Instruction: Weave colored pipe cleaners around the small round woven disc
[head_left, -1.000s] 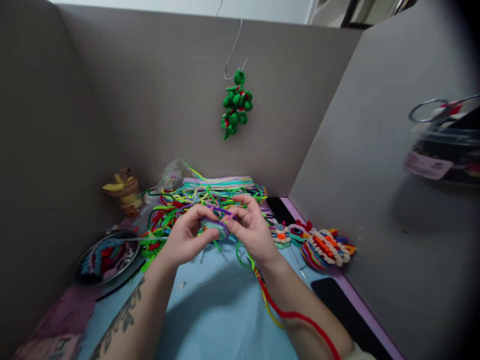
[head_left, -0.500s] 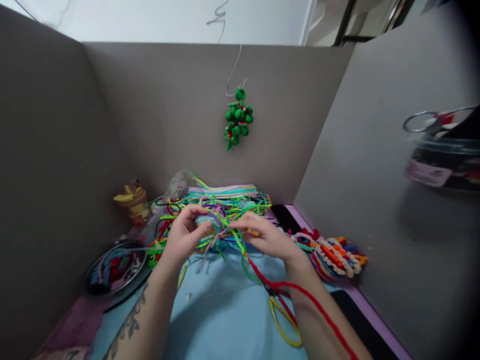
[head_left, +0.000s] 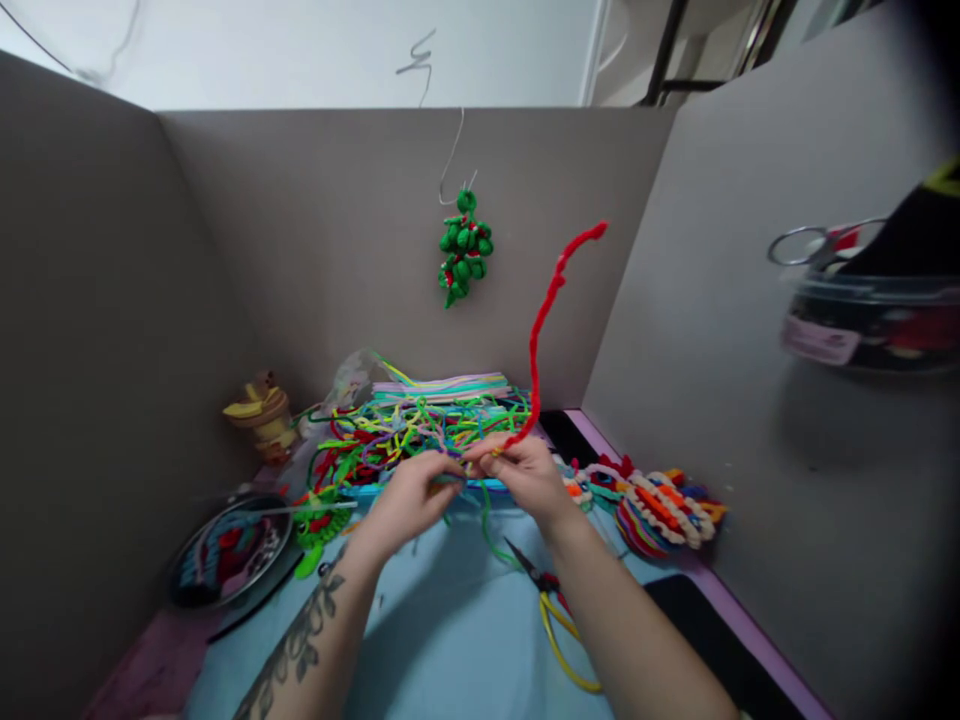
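A red pipe cleaner rises from the pinched fingers of my right hand, its free end bending to the upper right. Close beside it, my left hand is closed with thumb and fingers on a small pipe cleaner piece, of which only a bluish-purple bit shows. The fingertips of both hands nearly meet, hiding most of that piece. A green pipe cleaner trails below them onto the blue mat. Yellow-handled scissors lie by my right forearm, partly covered by it.
Behind the hands spreads a tangled heap of coloured pipe cleaners. A round tray and a green pipe cleaner figure lie left. Finished pieces sit right. Grey panels enclose the table; a green ornament hangs at the back.
The red pipe cleaner's long end, lying down across my right forearm before, now points upward. My left hand has turned over and shifted right, covering the teal and purple coil it held.
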